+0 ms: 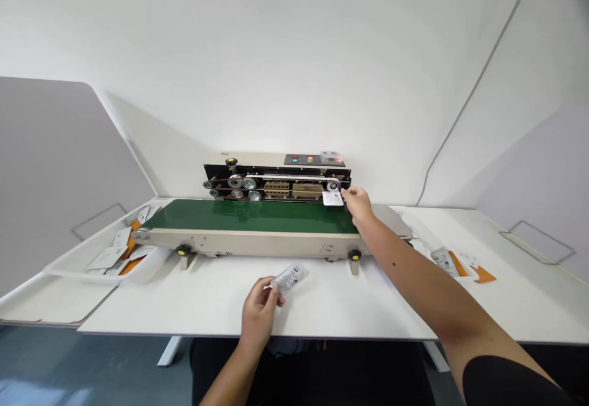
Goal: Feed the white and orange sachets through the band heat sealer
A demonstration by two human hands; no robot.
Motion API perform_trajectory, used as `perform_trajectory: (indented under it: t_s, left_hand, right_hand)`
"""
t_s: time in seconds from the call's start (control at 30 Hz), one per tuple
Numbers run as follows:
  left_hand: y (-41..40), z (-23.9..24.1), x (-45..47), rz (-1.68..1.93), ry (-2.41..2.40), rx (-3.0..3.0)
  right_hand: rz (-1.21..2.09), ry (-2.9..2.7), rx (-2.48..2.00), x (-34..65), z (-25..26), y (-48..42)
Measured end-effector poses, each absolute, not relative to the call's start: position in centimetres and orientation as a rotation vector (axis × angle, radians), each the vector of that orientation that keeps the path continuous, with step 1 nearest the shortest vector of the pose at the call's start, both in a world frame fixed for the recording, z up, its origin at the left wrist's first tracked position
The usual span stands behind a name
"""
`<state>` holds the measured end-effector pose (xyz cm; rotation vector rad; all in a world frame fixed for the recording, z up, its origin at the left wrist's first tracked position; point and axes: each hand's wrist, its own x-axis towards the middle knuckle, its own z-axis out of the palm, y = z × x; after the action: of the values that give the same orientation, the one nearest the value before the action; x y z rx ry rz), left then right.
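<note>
A continuous band sealer [276, 179] with a green conveyor belt [248, 217] stands before me. My right hand [358, 202] pinches the edge of a small white printed packet [332, 199] at the sealer's right end, by its metal roller [334, 185]. The packet hangs just above the belt, its top edge against the band area; I cannot tell how far it is in. Low in front of the conveyor, my left hand [263, 308] grips a clear packet with printed text [291, 277] between thumb and fingers, tilted up to the right. The left fingertips are partly hidden.
At the left, a white bin [154, 265] holds several white and orange packets. More packets [444, 262] lie at the right, partly behind my forearm. Black knobs [183, 250] stick out from the conveyor's front. A control panel [313, 160] tops the sealer. The table edge [322, 336] runs close to me.
</note>
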<state>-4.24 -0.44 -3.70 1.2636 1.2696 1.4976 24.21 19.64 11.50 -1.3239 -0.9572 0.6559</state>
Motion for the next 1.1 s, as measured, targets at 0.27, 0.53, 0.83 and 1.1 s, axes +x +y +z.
perform_trajectory:
  t_s: [0.27,0.53,0.83,1.1]
  left_hand:
    - [-0.6,-3.7,-4.3,1.628,1.282,1.306]
    - [-0.6,-4.2,-5.0,1.608,1.257,1.976]
    - [-0.9,-3.5,-4.1,1.425,1.027,2.482]
    - [-1.4,-3.3,-4.4,1.419,0.951,2.396]
  right_hand:
    - [0.633,-1.743,-1.127,20.1,6.3,5.1]
    - [1.529,-1.604,-1.002,17.0,1.2,0.6]
    - [1.519,-1.362,-0.971,16.0,-1.0,1.4]
    - [1.533,-1.459,-0.991,17.2,-1.3,1.7]
